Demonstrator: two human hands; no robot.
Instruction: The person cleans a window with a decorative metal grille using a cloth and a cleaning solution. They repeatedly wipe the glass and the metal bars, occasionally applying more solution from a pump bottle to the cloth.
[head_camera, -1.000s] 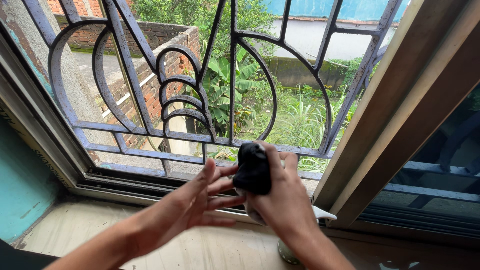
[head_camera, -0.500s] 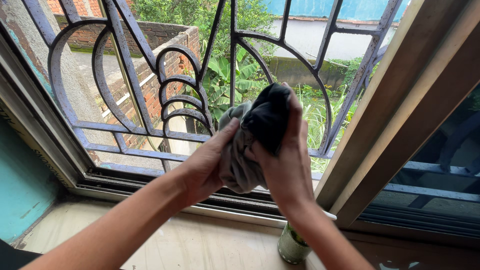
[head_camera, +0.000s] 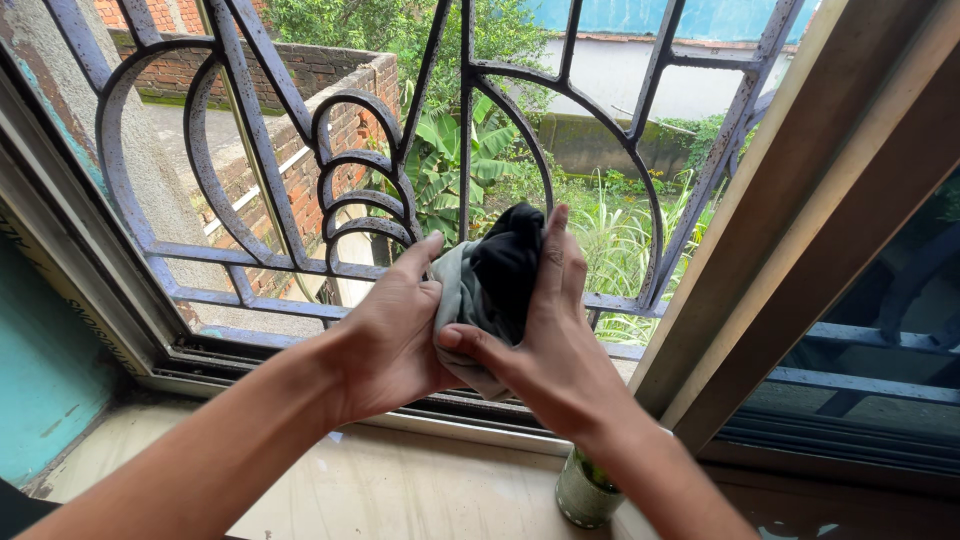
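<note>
Bunching dark cloth (head_camera: 495, 285), both hands, window grille (head_camera: 250, 150)

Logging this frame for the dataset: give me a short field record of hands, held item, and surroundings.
left hand: left hand cups the cloth from the left side
right hand: right hand wraps the cloth from the right, fingers over its dark part
held item: bunched cloth, grey and black, pressed between both hands
backdrop: metal window grille with curved bars, right behind the hands
sill: pale window sill
nearby: small green bottle standing on the sill under the right wrist
</note>
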